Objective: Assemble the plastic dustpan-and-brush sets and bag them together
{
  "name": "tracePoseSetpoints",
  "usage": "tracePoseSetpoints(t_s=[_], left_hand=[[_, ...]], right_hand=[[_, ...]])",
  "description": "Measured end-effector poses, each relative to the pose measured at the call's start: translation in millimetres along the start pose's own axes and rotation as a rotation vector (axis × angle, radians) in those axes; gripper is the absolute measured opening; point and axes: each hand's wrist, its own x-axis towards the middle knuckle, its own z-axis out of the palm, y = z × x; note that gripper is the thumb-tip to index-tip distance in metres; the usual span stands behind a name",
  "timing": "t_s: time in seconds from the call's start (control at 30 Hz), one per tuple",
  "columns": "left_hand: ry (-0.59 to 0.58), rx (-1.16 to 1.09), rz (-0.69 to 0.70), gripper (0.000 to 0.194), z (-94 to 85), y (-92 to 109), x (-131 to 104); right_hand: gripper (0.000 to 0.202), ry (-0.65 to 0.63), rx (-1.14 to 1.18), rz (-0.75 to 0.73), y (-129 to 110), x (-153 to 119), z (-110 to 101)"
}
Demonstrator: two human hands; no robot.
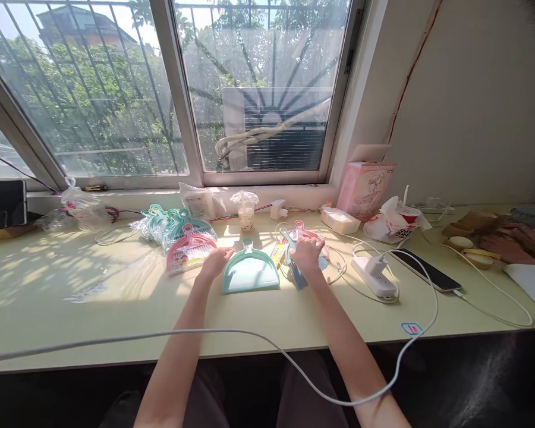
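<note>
A teal dustpan (pixel 250 273) lies on the table between my hands, its handle pointing to the window. My left hand (pixel 217 262) is beside its upper left rim, fingers loosely extended; whether they touch the rim is unclear. With my right hand (pixel 308 252) I grip a small brush (pixel 298 274) with a pale teal handle and blue-grey bristles. Behind that hand a pink dustpan (pixel 299 227) is partly hidden. A yellow label or packet (pixel 277 254) is just left of the brush. Left of my left hand sits a bagged pink dustpan set (pixel 188 249).
Bagged teal dustpan sets (pixel 160 223) are piled at the back left. A drink cup (pixel 246 215) stands near the sill. To the right are a power strip (pixel 374 278), a phone (pixel 428 270) and another person's hands (pixel 508 241). A white cable (pixel 232 331) crosses in front.
</note>
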Motion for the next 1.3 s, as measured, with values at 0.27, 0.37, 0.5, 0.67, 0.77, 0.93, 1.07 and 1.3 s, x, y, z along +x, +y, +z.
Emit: tracePoseSetpoints(t_s=[0.27,0.37,0.5,0.67,0.77,0.93,1.07,1.3], left_hand=[[0.005,0.209,0.120,0.012,18.8,-4.7,-4.7],[0.026,0.031,0.097,0.013,21.1,-3.1,0.8],[0.205,-0.244,0.034,0.008,7.0,4.2,10.3],[0.486,-0.785,-0.039,0.039,-18.6,8.0,12.7],[0.590,-0.880,-0.092,0.047,-26.0,2.4,13.3],[0.595,-0.968,-0.138,0.053,-22.9,-1.9,14.5],[0.376,-0.981,-0.112,0.060,-4.2,17.9,7.9],[0.030,-0.868,0.067,0.064,28.9,55.7,-7.8]], right_hand=[[0.024,-0.070,-0.034,-0.005,34.2,10.6,25.6],[0.021,-0.082,-0.026,0.008,40.0,14.8,29.5],[0.018,-0.035,0.043,0.063,38.2,15.7,33.4],[0.020,0.045,0.221,0.145,34.3,16.8,29.8],[0.016,0.102,0.408,0.204,39.1,23.9,18.0],[0.026,0.009,1.177,0.087,42.4,33.9,-14.9],[0.040,-0.002,1.540,-0.064,7.4,20.7,-27.1],[0.026,0.203,0.882,-0.075,-51.6,-16.5,-5.2]])
